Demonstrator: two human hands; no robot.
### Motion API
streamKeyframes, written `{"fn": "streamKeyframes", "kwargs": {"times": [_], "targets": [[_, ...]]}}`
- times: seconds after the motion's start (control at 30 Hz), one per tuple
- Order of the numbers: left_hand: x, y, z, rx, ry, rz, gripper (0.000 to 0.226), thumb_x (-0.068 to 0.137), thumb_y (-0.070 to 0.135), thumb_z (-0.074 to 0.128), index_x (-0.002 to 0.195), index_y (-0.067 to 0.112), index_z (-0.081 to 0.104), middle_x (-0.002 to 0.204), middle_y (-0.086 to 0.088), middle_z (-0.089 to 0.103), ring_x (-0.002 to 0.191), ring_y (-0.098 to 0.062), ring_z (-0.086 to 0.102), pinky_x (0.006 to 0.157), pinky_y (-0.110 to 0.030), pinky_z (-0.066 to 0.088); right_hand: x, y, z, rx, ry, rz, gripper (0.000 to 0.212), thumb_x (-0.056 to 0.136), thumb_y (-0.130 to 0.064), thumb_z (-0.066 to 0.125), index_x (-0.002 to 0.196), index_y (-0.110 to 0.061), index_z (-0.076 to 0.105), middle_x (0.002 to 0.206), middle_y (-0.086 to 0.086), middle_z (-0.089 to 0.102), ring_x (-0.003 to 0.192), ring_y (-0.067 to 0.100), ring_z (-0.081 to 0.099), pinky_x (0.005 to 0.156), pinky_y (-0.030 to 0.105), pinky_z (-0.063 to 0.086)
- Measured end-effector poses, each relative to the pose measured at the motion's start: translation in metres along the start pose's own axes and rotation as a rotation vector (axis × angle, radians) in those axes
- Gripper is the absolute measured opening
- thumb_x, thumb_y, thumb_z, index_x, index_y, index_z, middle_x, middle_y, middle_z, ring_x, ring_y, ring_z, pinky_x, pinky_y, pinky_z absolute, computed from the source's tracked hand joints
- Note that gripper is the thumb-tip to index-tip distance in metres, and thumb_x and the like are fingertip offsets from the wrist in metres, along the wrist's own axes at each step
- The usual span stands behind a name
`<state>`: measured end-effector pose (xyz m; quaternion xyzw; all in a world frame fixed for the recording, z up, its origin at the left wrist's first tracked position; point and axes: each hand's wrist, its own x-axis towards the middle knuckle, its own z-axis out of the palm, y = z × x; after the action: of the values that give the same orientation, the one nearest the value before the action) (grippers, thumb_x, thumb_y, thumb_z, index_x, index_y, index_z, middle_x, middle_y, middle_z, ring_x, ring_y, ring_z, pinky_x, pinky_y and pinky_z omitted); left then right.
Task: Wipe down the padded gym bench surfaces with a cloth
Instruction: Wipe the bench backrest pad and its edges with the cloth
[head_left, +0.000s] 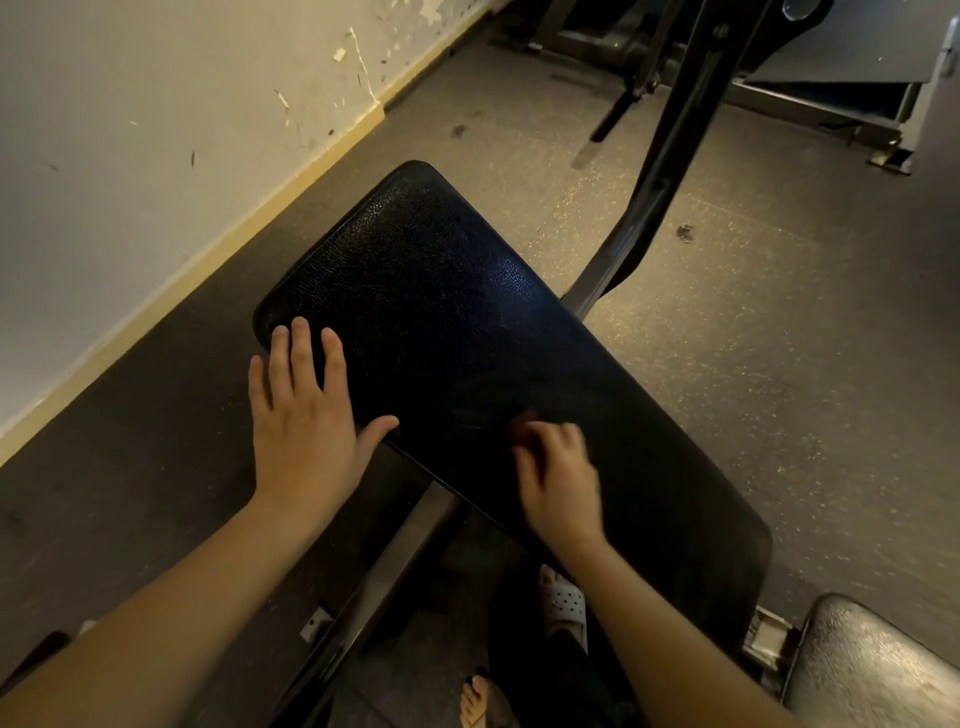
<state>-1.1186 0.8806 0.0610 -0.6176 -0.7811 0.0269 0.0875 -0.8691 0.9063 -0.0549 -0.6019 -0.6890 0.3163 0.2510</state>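
Note:
A long black padded bench pad runs diagonally from the upper left to the lower right. My left hand lies flat with straight, spread fingers on the pad's near left corner, the thumb stretched along its edge. My right hand is blurred on the middle of the pad, with its fingers curled over a small dark reddish cloth. Most of the cloth is hidden under the fingers. A second black pad shows at the lower right corner.
The bench's metal frame runs under the pad toward me. A dark machine arm rises behind the pad. A scuffed wall with a yellow skirting stands on the left. My sandalled feet are on the speckled floor below.

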Motion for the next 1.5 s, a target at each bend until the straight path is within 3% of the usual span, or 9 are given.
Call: {"fn": "streamKeyframes", "kwargs": {"times": [0.17, 0.4, 0.63, 0.8, 0.9, 0.97, 1.13, 1.33, 1.5], "targets": [[0.0, 0.001, 0.002, -0.009, 0.013, -0.002, 0.106, 0.088, 0.07, 0.054, 0.159, 0.0, 0.019, 0.165, -0.03, 0.014, 0.155, -0.045, 0.009, 0.123, -0.063, 0.019, 0.009, 0.026, -0.016, 0.199, 0.292, 0.802, 0.027, 0.101, -0.028, 0.058, 0.124, -0.018, 0.051, 0.119, 0.003, 0.053, 0.101, 0.022, 0.062, 0.084, 0.035, 0.053], [-0.001, 0.002, -0.002, 0.008, 0.002, 0.0, 0.107, 0.088, 0.069, 0.057, 0.159, -0.001, 0.018, 0.166, -0.029, 0.013, 0.155, -0.044, 0.01, 0.124, -0.061, 0.016, -0.025, -0.047, 0.02, 0.003, -0.123, -0.245, 0.035, 0.101, -0.034, 0.055, 0.135, -0.026, 0.052, 0.123, -0.006, 0.046, 0.089, 0.009, 0.057, 0.075, 0.023, 0.052], [-0.03, 0.025, 0.009, -0.029, -0.028, 0.166, 0.096, 0.088, 0.059, 0.065, 0.158, 0.003, 0.03, 0.166, -0.023, 0.021, 0.157, -0.035, 0.014, 0.125, -0.06, 0.014, -0.01, 0.038, -0.01, 0.233, 0.316, 0.938, 0.03, 0.101, -0.029, 0.057, 0.129, -0.019, 0.049, 0.128, 0.007, 0.052, 0.101, 0.021, 0.061, 0.084, 0.038, 0.054], [-0.031, 0.019, 0.012, -0.046, -0.033, 0.2, 0.089, 0.086, 0.045, 0.075, 0.156, 0.007, 0.036, 0.164, -0.021, 0.029, 0.155, -0.034, 0.023, 0.125, -0.06, 0.016, -0.017, -0.079, 0.035, 0.259, 0.068, 0.153, 0.026, 0.1, -0.034, 0.059, 0.125, -0.031, 0.052, 0.118, -0.014, 0.046, 0.092, 0.003, 0.06, 0.073, 0.017, 0.052], [-0.028, 0.006, 0.011, 0.007, -0.033, 0.262, 0.089, 0.086, 0.038, 0.078, 0.158, 0.008, 0.034, 0.164, -0.021, 0.029, 0.154, -0.034, 0.025, 0.124, -0.06, 0.018, -0.026, -0.045, 0.022, 0.065, -0.148, -0.219, 0.038, 0.1, -0.038, 0.056, 0.137, -0.029, 0.049, 0.123, -0.009, 0.043, 0.089, 0.003, 0.055, 0.076, 0.017, 0.052], [-0.027, 0.004, 0.012, 0.021, -0.035, 0.276, 0.089, 0.087, 0.038, 0.077, 0.158, 0.007, 0.033, 0.164, -0.021, 0.028, 0.154, -0.036, 0.024, 0.124, -0.06, 0.019, -0.038, 0.009, 0.008, 0.006, -0.132, -0.161, 0.037, 0.099, -0.033, 0.059, 0.135, -0.029, 0.051, 0.124, -0.009, 0.044, 0.092, 0.004, 0.057, 0.08, 0.019, 0.053], [-0.028, 0.015, 0.014, -0.011, -0.033, 0.227, 0.085, 0.088, 0.038, 0.075, 0.157, 0.005, 0.036, 0.164, -0.022, 0.027, 0.154, -0.037, 0.023, 0.124, -0.059, 0.019, -0.04, 0.064, -0.021, 0.181, 0.103, 0.848, 0.026, 0.1, -0.027, 0.059, 0.124, -0.025, 0.05, 0.123, 0.003, 0.055, 0.095, 0.016, 0.063, 0.083, 0.039, 0.059], [-0.038, 0.019, 0.01, -0.058, -0.027, 0.173, 0.078, 0.09, 0.035, 0.071, 0.155, 0.008, 0.039, 0.165, -0.019, 0.027, 0.156, -0.034, 0.02, 0.125, -0.06, 0.016, -0.02, -0.06, 0.017, 0.221, -0.037, 0.112, 0.028, 0.1, -0.03, 0.06, 0.127, -0.032, 0.054, 0.12, -0.017, 0.048, 0.093, -0.002, 0.059, 0.073, 0.012, 0.049], [-0.059, 0.017, 0.012, -0.127, -0.025, 0.166, 0.069, 0.09, 0.03, 0.071, 0.151, 0.01, 0.046, 0.162, -0.018, 0.033, 0.153, -0.033, 0.026, 0.123, -0.061, 0.017, -0.045, 0.019, -0.015, -0.191, -0.359, -0.235, 0.038, 0.099, -0.035, 0.057, 0.136, -0.036, 0.048, 0.128, -0.013, 0.042, 0.097, 0.005, 0.058, 0.079, 0.021, 0.054]]}}
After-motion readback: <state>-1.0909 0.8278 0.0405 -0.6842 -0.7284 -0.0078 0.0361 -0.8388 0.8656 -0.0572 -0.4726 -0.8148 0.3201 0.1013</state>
